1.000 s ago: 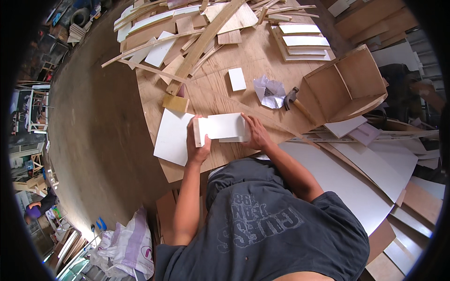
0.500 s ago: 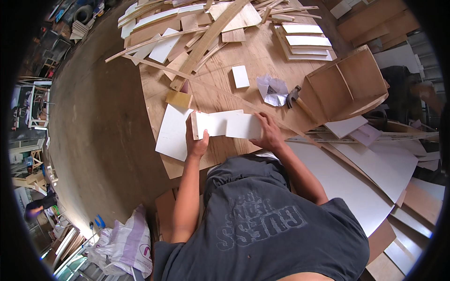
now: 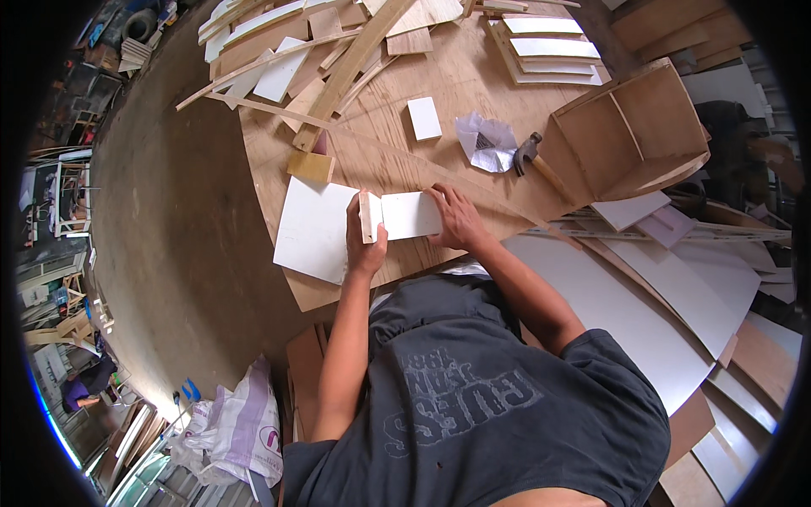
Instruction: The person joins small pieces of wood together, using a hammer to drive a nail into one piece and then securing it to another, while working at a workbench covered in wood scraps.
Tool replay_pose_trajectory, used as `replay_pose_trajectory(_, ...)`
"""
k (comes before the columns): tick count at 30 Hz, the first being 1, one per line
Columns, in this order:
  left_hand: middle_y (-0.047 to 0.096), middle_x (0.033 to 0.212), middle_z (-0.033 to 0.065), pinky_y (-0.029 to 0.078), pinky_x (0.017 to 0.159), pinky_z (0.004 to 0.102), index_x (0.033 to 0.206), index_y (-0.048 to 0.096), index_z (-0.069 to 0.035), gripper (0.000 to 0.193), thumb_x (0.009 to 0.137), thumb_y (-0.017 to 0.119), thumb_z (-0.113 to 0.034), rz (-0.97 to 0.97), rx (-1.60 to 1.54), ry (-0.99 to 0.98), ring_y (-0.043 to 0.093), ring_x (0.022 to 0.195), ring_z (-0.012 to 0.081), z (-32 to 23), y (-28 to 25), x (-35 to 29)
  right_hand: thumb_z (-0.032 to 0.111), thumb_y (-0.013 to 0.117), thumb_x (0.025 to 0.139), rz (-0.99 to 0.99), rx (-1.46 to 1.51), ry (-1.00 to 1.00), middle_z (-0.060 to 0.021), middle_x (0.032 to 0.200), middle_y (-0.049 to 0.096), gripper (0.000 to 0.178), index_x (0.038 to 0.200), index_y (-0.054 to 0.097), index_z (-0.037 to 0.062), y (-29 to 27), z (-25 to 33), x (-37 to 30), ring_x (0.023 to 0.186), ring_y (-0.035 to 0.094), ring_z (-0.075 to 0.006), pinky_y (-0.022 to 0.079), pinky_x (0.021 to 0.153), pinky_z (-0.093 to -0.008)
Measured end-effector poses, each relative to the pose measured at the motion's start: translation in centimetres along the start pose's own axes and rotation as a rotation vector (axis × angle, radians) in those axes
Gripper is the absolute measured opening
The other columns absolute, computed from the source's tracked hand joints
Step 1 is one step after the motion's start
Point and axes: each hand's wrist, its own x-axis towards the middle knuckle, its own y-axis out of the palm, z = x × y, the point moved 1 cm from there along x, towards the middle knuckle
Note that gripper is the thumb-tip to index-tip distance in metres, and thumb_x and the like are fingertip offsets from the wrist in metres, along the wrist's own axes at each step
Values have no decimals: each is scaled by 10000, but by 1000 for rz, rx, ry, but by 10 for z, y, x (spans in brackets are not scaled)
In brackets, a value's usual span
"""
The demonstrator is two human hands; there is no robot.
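A white-faced wooden piece (image 3: 370, 218) with a bare wood edge stands upright in my left hand (image 3: 365, 250), whose fingers wrap round it. My right hand (image 3: 459, 221) grips the far end of a small white board (image 3: 410, 215). The board's left end meets the upright piece at what looks like a corner; whether they are joined I cannot tell. Both are held over the near part of the plywood table (image 3: 389, 152). A larger white panel (image 3: 312, 224) lies beside my left hand, partly beyond the table's edge.
A claw hammer (image 3: 541, 166) and crumpled paper holding small dark bits (image 3: 487, 145) lie ahead of my right hand, beside an open wooden box (image 3: 629, 139). A small white block (image 3: 424, 119), a long strip (image 3: 405, 152) and piled offcuts (image 3: 287, 76) occupy the table. White sheets (image 3: 625, 313) lie at right.
My right hand has moved left with its white board, bringing it against the upright piece. The white stretch between my hands is shorter. The view has shifted slightly.
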Motion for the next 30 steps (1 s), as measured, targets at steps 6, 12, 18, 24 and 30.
replay_pose_trajectory(6, 456, 1508, 188, 396, 1196, 455, 1547, 385, -9, 733, 842, 585, -1, 26, -24, -25, 483, 1390, 383, -4, -2, 4, 360, 883, 651, -34, -37, 9, -173, 1500, 496, 1038, 1534, 421, 67, 6, 1, 1, 1407, 469, -368, 399, 1188, -473)
replay_pose_trajectory(12, 452, 1516, 186, 384, 1204, 456, 1559, 374, -14, 742, 847, 582, -18, 12, -4, -10, 468, 1405, 382, 1, 0, 1, 344, 897, 644, -14, 16, 37, -171, 1483, 523, 1039, 1525, 440, 37, 8, -1, 3, 1425, 464, -353, 396, 1202, -453)
replay_pose_trajectory(18, 431, 1539, 195, 371, 1217, 459, 1572, 364, -17, 756, 849, 584, -31, 16, 12, 16, 441, 1430, 384, 6, 3, 0, 338, 904, 648, 6, -5, 1, -175, 1499, 517, 1020, 1506, 458, 15, 5, -1, 6, 1429, 467, -358, 402, 1194, -454)
replay_pose_trajectory(24, 418, 1540, 205, 374, 1216, 470, 1563, 360, -1, 745, 852, 578, -25, 13, 47, 30, 430, 1436, 400, 4, 1, 1, 346, 924, 640, -16, 8, 8, -180, 1502, 517, 1044, 1511, 448, 23, 3, 3, 5, 1431, 467, -361, 412, 1181, -461)
replay_pose_trajectory(30, 403, 1570, 225, 377, 1213, 472, 1597, 325, 1, 849, 838, 695, -87, 42, 17, 94, 417, 1455, 415, -6, -10, 5, 297, 973, 627, -127, 188, 99, -191, 1491, 508, 1063, 1508, 440, 34, -44, 24, -14, 1391, 498, -388, 443, 1153, -482)
